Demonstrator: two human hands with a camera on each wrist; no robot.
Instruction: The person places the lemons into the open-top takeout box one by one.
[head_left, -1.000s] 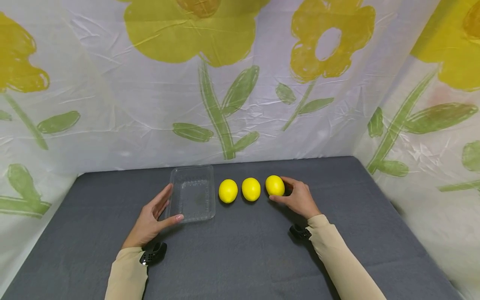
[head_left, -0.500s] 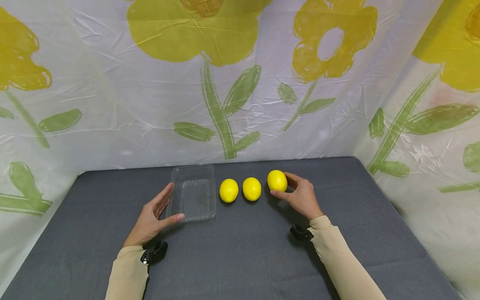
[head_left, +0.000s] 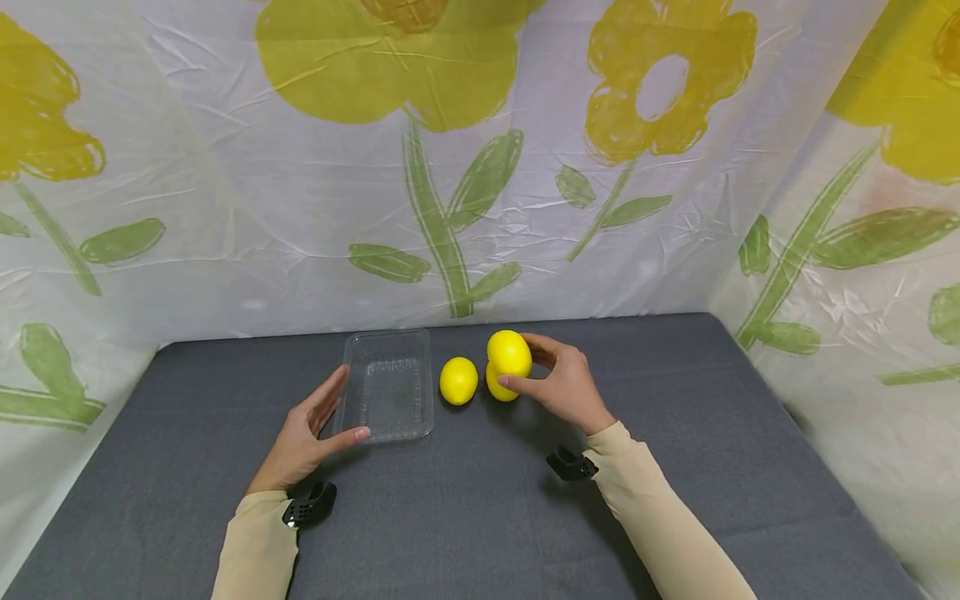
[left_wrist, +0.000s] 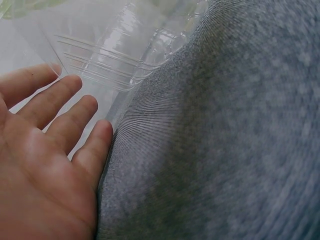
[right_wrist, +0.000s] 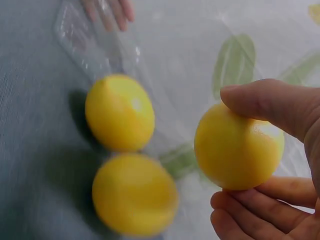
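My right hand [head_left: 558,379] pinches a lemon [right_wrist: 239,147] between thumb and fingers, raised off the table. In the head view this lemon overlaps the middle lemon [head_left: 501,387], which lies on the table. Another lemon [head_left: 458,381] lies to its left, beside a clear plastic tray [head_left: 387,387]. My left hand [head_left: 303,442] is at the tray's left side, thumb near the front left corner and fingers along the left rim. In the left wrist view its fingers [left_wrist: 70,117] are spread and fairly straight, with fingertips right at the tray wall [left_wrist: 107,65].
The table [head_left: 450,517] wears a dark grey cloth. Behind it and at the sides hangs a whitish sheet [head_left: 285,208] printed with yellow flowers. Both wrists carry a small black device [head_left: 573,463].
My right hand has lifted the rightmost lemon off the table and carried it left, over the middle lemon. The left hand and the tray stay in place.
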